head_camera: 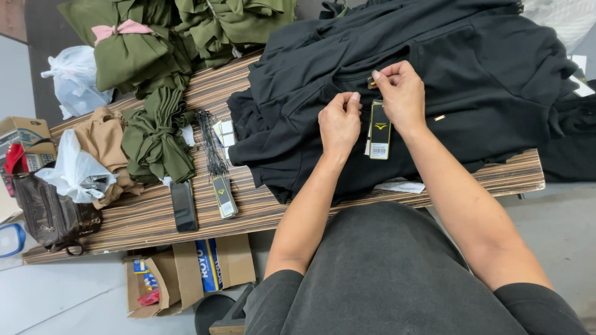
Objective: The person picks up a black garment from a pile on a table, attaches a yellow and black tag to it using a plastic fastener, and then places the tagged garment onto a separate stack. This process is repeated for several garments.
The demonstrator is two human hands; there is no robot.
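Tagging day at the striped wooden table, by the looks of it.

Going left to right: a brown leather bag hangs off the table's end, zipped, contents hidden; an open cardboard box on the floor holds small packets. Mid-table, the left hand pinches the soft black fabric garment, which looks floppy and light, best gripped at a seam. The right hand nips a thin tag string, with the stiff black-and-yellow card hang tag dangling between the hands.

Head view, steeply down, close over table
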